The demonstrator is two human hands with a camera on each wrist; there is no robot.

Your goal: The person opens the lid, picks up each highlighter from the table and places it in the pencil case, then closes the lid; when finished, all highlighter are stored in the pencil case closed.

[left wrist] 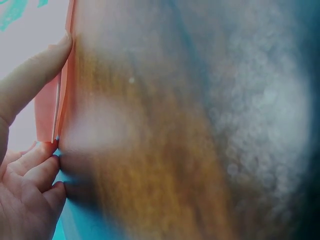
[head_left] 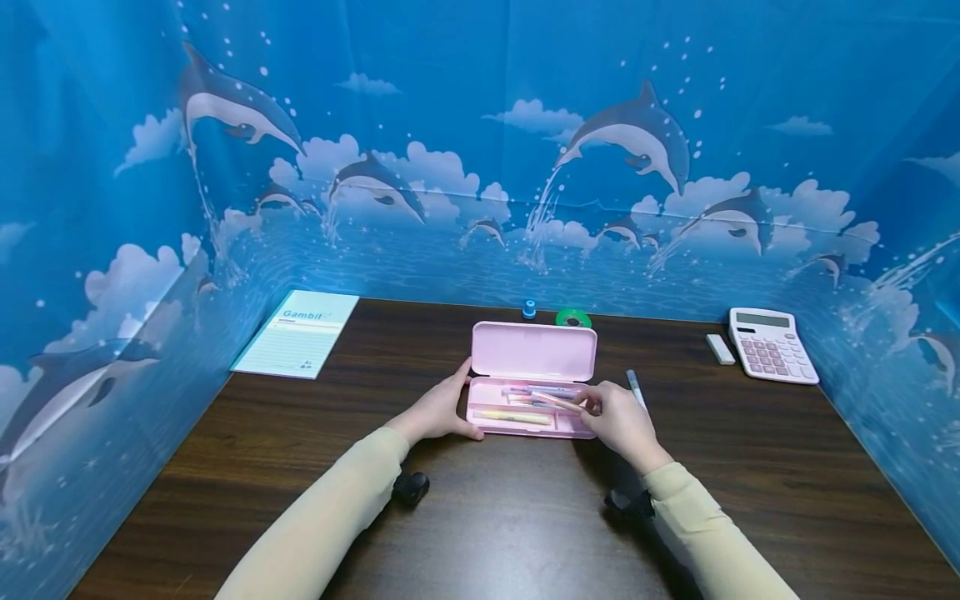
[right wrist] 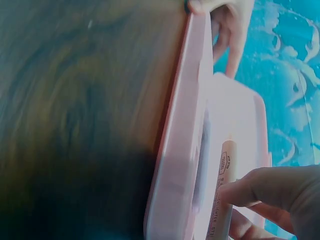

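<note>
A pink pencil case (head_left: 534, 350) lies with its lid raised in the middle of the table. At its left end my left hand (head_left: 441, 410) holds it, thumb at the front corner and fingers toward the hinge side. My right hand (head_left: 621, 418) is over the right part of the case and pinches a pale highlighter (right wrist: 227, 167) between thumb and fingers. In the head view this highlighter slants over several other pens inside. Along the front of the tray lies a yellow pen (head_left: 512, 416).
Right of the case lies a grey-white marker (head_left: 635, 387). Behind it stand a small blue bottle-like item (head_left: 529, 309) and a green tape roll (head_left: 573, 318). A notepad (head_left: 300, 335) is at back left; an eraser (head_left: 720, 349) and calculator (head_left: 772, 346) are at back right.
</note>
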